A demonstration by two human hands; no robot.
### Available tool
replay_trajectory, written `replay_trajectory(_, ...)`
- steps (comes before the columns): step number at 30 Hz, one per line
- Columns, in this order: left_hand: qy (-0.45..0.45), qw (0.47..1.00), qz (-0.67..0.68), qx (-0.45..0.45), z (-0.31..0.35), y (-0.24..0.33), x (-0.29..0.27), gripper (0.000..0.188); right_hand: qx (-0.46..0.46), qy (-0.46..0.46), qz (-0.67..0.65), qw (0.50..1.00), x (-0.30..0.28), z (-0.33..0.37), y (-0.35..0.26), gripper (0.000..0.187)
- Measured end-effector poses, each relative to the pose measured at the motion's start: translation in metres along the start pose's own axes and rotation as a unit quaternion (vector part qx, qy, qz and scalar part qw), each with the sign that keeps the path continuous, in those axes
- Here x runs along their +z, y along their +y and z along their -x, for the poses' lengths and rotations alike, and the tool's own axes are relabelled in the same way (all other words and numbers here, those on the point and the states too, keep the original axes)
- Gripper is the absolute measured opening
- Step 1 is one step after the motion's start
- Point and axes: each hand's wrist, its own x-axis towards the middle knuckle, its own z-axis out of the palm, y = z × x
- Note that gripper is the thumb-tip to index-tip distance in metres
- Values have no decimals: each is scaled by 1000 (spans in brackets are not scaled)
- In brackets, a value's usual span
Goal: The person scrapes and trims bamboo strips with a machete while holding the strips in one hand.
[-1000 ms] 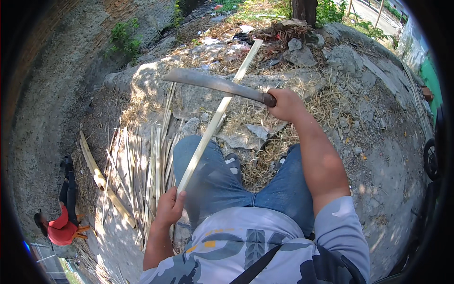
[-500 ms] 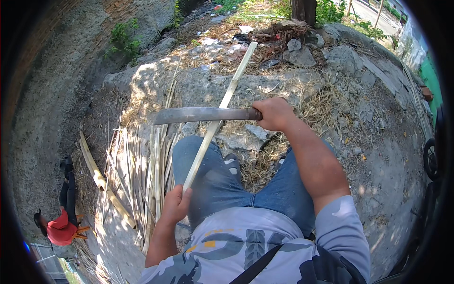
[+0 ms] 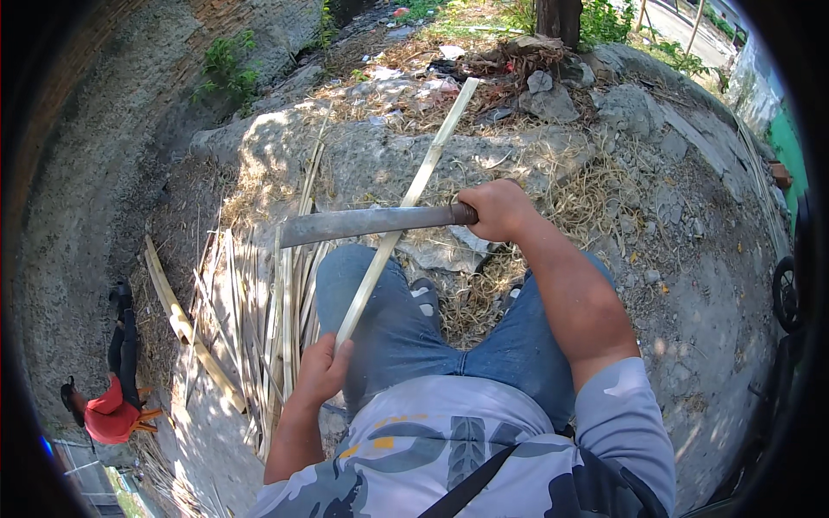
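Observation:
My left hand [image 3: 326, 367] is closed round the near end of a long, pale bamboo strip [image 3: 421, 179], which slants away from me over my left knee to the upper right. In my right hand [image 3: 496, 210] is the dark handle of a machete [image 3: 367, 225], its broad blade pointing left. The blade lies across the strip above my knees, near the strip's middle. Whether its edge bites into the strip I cannot make out. My right fingers wrap fully round the handle.
Many split bamboo strips [image 3: 285, 302] lie on the ground at my left, beside a thicker bamboo piece [image 3: 192, 328]. Curly shavings [image 3: 566, 203] and rocks [image 3: 548, 104] lie ahead. A person in red [image 3: 112, 414] sits far left. A wheel [image 3: 785, 293] shows at the right edge.
The machete blade has tilted, its tip end now lower and nearer to me. The bamboo strip's far end has shifted slightly right. My left hand has stayed in place.

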Motion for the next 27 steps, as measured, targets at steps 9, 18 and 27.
replay_trajectory(9,0,1000,-1,-11,-1,5,1,34,11,-24,15,1000,5,-1,1,18)
replay_trajectory(18,9,999,-30,-14,-2,3,3,36,7,-27,11,1000,4,-1,0,17)
replay_trajectory(27,14,999,-24,-18,-2,6,5,35,19,-34,-3,999,3,-1,-3,15)
